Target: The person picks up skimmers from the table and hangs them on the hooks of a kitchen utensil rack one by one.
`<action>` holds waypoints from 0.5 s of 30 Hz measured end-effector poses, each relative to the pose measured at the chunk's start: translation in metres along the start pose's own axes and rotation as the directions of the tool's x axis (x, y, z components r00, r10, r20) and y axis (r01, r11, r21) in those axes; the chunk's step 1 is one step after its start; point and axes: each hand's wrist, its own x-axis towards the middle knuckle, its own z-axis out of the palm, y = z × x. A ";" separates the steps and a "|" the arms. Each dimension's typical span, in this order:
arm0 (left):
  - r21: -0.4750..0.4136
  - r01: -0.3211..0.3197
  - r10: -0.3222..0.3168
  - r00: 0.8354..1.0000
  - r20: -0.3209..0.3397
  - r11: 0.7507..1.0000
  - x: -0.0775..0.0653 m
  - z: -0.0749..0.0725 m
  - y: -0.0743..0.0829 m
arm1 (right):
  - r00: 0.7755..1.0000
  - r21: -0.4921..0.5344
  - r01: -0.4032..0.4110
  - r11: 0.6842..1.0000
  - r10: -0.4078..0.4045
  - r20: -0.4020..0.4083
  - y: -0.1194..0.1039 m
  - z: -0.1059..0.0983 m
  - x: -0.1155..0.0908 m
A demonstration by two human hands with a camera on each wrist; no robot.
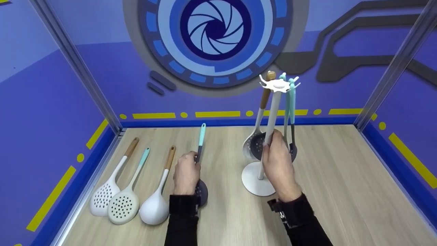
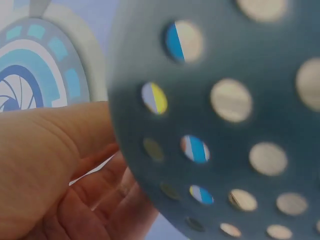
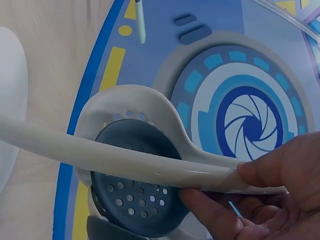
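Note:
My left hand (image 1: 187, 173) grips the dark shaft of a perforated skimmer (image 1: 202, 194) with a teal handle, its handle end pointing to the back wall. In the left wrist view the skimmer's dark head (image 2: 225, 135) fills much of the picture, full of round holes. With curled fingers my right hand (image 1: 279, 164) holds the pole of a white utensil stand (image 1: 251, 181). From the stand's hooked top hang a white perforated utensil (image 1: 258, 121) with a brown handle and dark utensils with teal handles. Behind the pole, a dark perforated head (image 3: 135, 197) shows in the right wrist view.
Left of my left hand lie a white ladle (image 1: 154, 208) with a brown handle, a pale skimmer (image 1: 123, 206) with a teal handle, and a white slotted turner (image 1: 105, 196). Blue panels (image 1: 218, 99) wall the wooden table (image 1: 232, 218) at the back and sides.

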 end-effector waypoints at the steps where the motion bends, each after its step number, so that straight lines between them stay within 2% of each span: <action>1: -0.006 -0.014 0.014 1.000 -0.009 1.000 0.000 0.000 0.001 | 1.000 0.000 -0.004 1.000 0.004 -0.005 0.002 -0.001 0.001; 7: -0.044 -0.103 0.099 0.992 -0.080 0.994 -0.003 0.002 0.009 | 0.999 -0.001 -0.020 1.000 0.020 -0.034 0.012 -0.007 0.008; 12: -0.064 -0.187 0.175 0.973 -0.150 0.980 -0.005 0.003 0.018 | 0.998 0.017 -0.067 0.998 0.067 -0.008 0.014 -0.007 0.008; 15: -0.082 -0.216 0.199 0.963 -0.180 0.973 -0.006 0.002 0.024 | 0.997 0.018 -0.083 0.996 0.083 0.003 0.013 -0.007 0.008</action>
